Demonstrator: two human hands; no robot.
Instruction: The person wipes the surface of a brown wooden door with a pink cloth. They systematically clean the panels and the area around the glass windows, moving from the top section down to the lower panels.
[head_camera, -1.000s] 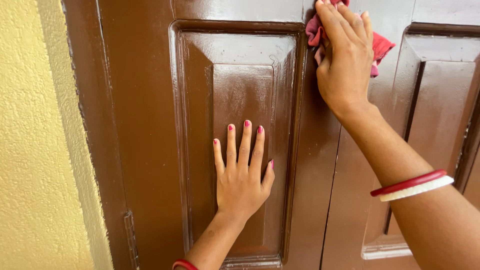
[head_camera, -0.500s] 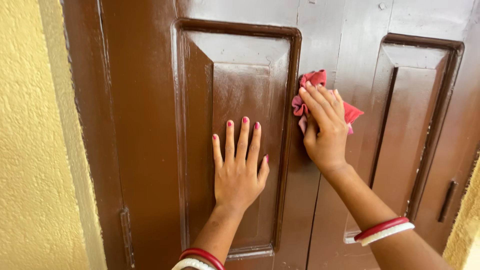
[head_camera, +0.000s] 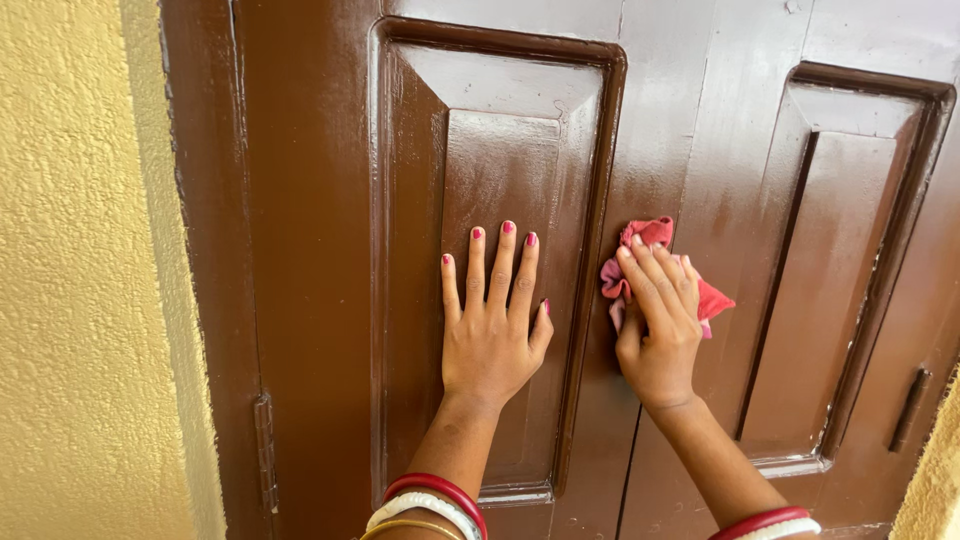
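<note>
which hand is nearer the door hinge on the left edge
Left. The left hand lies flat on the brown wooden door's panel, nearer the metal hinge; the right hand is farther right.

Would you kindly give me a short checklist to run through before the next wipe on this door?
1. Red cloth under right hand: ok, pressed flat to the door.
2. Left hand braced on raised panel: ok, fingers spread.
3. Cloth sits on centre stile, off the panels: ok.
4. Bangles clear of the wood: cannot tell.
5. Dust left on the right panel: cannot tell, glare.
</note>
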